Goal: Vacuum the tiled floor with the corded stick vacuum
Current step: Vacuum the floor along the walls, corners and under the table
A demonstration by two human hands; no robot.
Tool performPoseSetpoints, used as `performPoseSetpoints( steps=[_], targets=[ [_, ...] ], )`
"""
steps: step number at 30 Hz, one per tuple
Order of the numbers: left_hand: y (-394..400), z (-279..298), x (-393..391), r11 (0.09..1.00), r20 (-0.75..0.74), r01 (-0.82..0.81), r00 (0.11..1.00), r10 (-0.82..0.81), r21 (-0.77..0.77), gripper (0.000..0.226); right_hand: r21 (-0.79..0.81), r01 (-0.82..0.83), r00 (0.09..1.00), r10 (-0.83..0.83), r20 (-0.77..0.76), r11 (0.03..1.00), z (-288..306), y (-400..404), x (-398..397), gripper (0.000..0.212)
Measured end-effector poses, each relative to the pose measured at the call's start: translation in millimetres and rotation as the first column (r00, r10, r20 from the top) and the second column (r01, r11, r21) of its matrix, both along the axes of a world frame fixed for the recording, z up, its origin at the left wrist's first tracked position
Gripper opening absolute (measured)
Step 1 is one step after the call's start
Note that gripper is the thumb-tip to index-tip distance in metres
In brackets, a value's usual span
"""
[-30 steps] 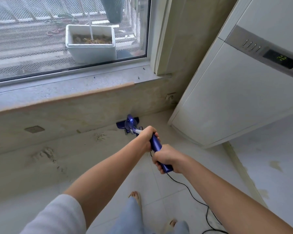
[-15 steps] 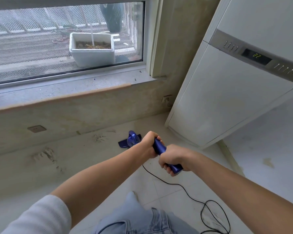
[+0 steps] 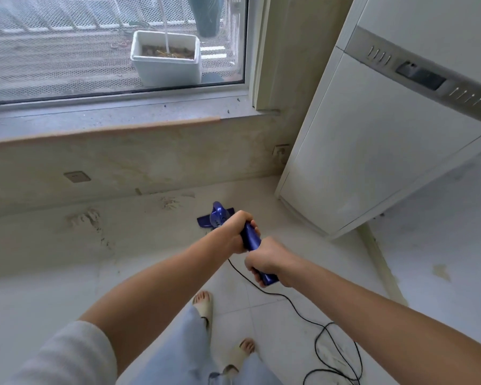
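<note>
both hands on the stick vacuum (image 3: pixel 252 240) right now. left hand (image 3: pixel 235 232) is wrapped around the blue handle further down, right hand (image 3: pixel 264 259) is curled tight around the top end closer to me. the floor head (image 3: pixel 215 218) sits flat on the tiled floor (image 3: pixel 275 315), near the wall under the window (image 3: pixel 109 45) and not far from the corner by the big white standing unit (image 3: pixel 372 148).

stuff i'm watching: the cord (image 3: pixel 303 307) trails from under my hands and piles into loose loops just beside my right foot (image 3: pixel 240 354), so a step back probably means tripping or yanking the plug. i'm in open slippers too. also there's gritty dirt (image 3: pixel 86 219) smeared along the wall base to the left, and if i push too fast i reckon the head just scatters it. could also bang the head into that white unit when i go for the corner.
</note>
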State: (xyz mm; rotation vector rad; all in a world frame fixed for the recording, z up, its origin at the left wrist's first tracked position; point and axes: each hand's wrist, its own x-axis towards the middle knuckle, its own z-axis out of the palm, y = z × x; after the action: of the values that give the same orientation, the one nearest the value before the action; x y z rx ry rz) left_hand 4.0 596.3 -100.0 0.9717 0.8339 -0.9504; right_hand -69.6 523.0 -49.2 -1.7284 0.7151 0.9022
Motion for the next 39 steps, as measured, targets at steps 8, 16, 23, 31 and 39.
performPoseSetpoints(
  steps=[8, 16, 23, 31, 39],
  targets=[
    [36.4, -17.0, 24.3, 0.991, 0.034, 0.087, 0.995, -0.091, 0.103, 0.019, 0.064, 0.136, 0.991, -0.137, 0.011, 0.989, -27.1, 50.1, 15.0, 0.031],
    [89.3, -35.5, 95.5, 0.978, 0.072, 0.165, 0.982, -0.175, 0.124, 0.019, 0.056, 0.13, 0.992, -0.13, -0.002, 0.99, -42.8, 103.8, 81.7, 0.025],
    [86.5, -24.4, 133.7, 0.969, 0.042, 0.232, 0.971, -0.235, 0.081, 0.015, 0.001, 0.179, 0.983, -0.178, -0.048, 0.984, -19.7, 102.6, 120.6, 0.015],
    [92.9, -22.9, 158.7, 0.962, 0.077, 0.252, 0.962, -0.261, 0.109, 0.038, -0.037, 0.204, 0.979, -0.205, -0.023, 0.978, -22.1, 114.9, 140.7, 0.017],
    [82.9, -23.8, 170.3, 0.954, 0.088, 0.293, 0.951, -0.298, 0.06, 0.017, -0.148, 0.179, 0.983, -0.183, -0.015, 0.973, -16.1, 106.2, 155.8, 0.01]
  ],
)
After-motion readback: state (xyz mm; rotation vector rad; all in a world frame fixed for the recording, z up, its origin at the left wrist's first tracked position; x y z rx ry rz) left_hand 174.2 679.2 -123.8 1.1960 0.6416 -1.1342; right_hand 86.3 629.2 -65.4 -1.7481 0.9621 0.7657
